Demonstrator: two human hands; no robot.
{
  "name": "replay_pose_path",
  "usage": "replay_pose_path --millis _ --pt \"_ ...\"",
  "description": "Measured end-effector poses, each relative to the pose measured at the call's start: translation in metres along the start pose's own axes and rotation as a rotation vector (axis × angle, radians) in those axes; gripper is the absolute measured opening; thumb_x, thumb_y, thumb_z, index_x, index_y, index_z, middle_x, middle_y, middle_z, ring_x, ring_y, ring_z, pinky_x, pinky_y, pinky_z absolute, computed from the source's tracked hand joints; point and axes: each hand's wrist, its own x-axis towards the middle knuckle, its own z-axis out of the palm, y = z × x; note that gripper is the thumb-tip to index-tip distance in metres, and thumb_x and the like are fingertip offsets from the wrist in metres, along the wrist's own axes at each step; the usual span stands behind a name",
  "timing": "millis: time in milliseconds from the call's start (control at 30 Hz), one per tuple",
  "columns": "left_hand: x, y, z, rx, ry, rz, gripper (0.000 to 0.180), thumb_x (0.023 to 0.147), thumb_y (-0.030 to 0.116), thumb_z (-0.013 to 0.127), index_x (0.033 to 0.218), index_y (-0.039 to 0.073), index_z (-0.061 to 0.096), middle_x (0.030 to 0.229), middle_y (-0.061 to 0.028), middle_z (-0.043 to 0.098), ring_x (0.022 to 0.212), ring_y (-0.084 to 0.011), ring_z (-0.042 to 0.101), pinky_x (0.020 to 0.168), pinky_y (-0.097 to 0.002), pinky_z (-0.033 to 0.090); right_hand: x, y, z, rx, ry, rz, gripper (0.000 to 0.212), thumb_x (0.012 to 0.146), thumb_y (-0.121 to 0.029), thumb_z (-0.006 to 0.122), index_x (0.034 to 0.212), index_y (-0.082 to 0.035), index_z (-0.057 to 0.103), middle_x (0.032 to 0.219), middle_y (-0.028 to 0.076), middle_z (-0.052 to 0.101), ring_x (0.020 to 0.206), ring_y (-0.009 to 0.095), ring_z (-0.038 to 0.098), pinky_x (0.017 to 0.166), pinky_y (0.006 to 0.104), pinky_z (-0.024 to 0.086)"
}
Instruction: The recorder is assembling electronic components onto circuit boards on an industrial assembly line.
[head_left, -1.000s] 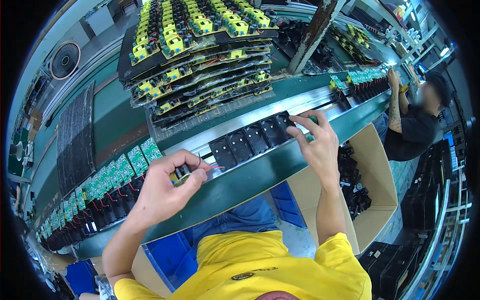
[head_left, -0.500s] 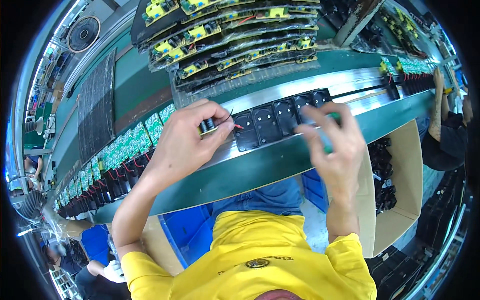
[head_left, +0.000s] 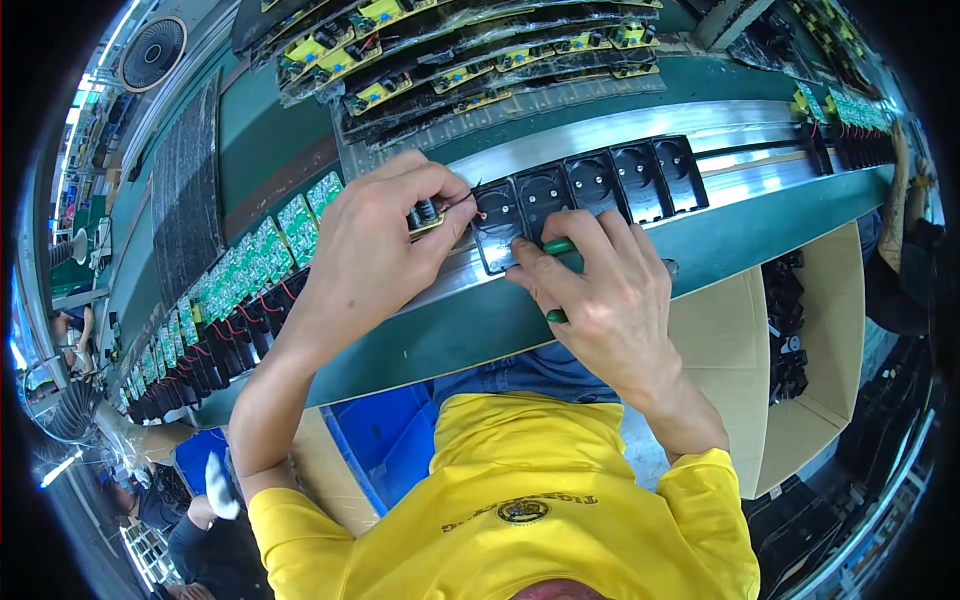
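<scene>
My left hand (head_left: 385, 230) is closed on a small circuit board (head_left: 426, 215) with dark cylindrical parts. Its fingertips pinch thin wires at the left end of a row of black plastic housings (head_left: 592, 180). A red wire end shows over the leftmost housing (head_left: 498, 225). My right hand (head_left: 612, 300) is curled round a green-handled tool (head_left: 560, 246), whose working end I cannot make out. The fingertips of that hand touch the lower part of the leftmost housings. The housings lie side by side on a metal rail (head_left: 735, 125).
Green circuit boards with red wires (head_left: 262, 265) line the bench to the left; more boards (head_left: 850, 112) stand far right. Stacked trays of yellow-part boards (head_left: 480, 80) rise behind. A cardboard box (head_left: 830, 370) of black parts stands right, a blue bin (head_left: 385, 440) below. Other people work nearby.
My right hand has moved left and down from the right end of the row to the leftmost housings, with the green-handled tool. My left hand stays at the left end, still holding the board.
</scene>
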Motion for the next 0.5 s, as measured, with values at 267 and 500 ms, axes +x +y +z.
replay_pose_path --millis 267,500 --pt "-0.0007 0.0001 0.001 0.039 -0.001 0.005 0.007 0.097 0.002 0.08 0.1 -0.004 0.076 0.098 -0.0074 0.074 0.082 -0.0242 0.065 0.079 -0.0336 0.052 -0.0004 -0.0005 0.0002 0.012 0.001 0.014 0.017 0.088 -0.017 0.093 0.105 -0.013 0.089 0.113 0.002 0.069 0.089 0.021 0.06 0.076 0.0353 0.053" --pt "0.0002 0.0004 0.0009 0.058 -0.008 0.001 0.007 0.097 0.002 0.08 0.099 -0.003 0.075 0.098 -0.0071 0.074 0.082 -0.024 0.065 0.079 -0.0338 0.052 0.0022 -0.0013 -0.0019 0.022 0.005 0.023 0.017 0.088 -0.017 0.094 0.104 -0.012 0.09 0.112 0.002 0.069 0.09 0.021 0.06 0.076 0.0348 0.053"
